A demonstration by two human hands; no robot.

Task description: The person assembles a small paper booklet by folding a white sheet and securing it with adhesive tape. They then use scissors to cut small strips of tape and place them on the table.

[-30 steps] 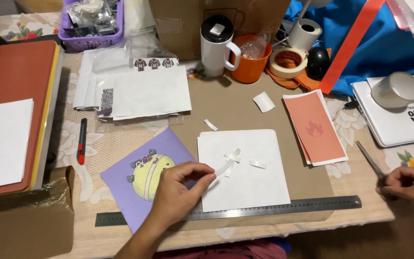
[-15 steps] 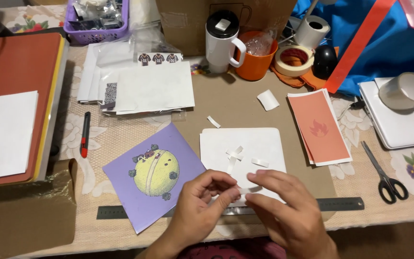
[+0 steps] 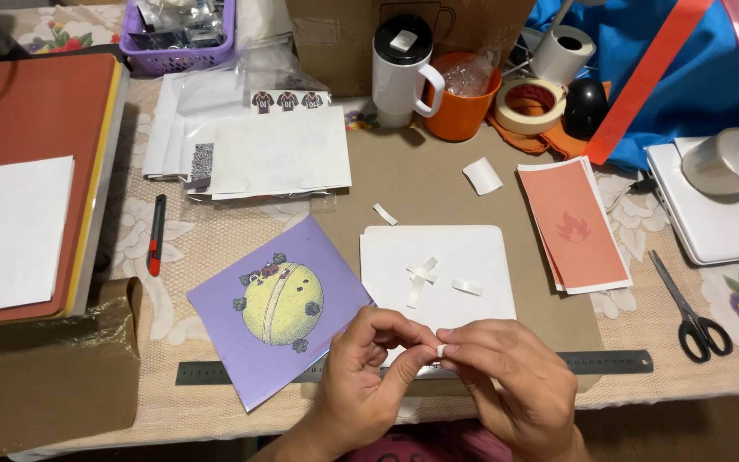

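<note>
My left hand (image 3: 369,368) and my right hand (image 3: 515,376) meet at the near table edge, fingertips pinching a small white strip (image 3: 441,350) between them. They hover over the front of a white square card (image 3: 438,265) that carries a few loose white strips (image 3: 425,275). To the left lies a purple card (image 3: 280,308) with a round yellow creature drawn on it. A metal ruler (image 3: 609,363) runs along the front edge under my hands.
Black scissors (image 3: 690,312) lie at right, an orange card (image 3: 573,222) beyond them. A white mug (image 3: 404,64), orange cup (image 3: 464,94) and tape rolls (image 3: 528,103) stand at the back. Paper sheets (image 3: 275,154), a red cutter (image 3: 156,235) and stacked boards (image 3: 27,188) fill the left.
My right hand left the scissors at the right and came to the middle. Both hands now pinch a small white strip together above the ruler.
</note>
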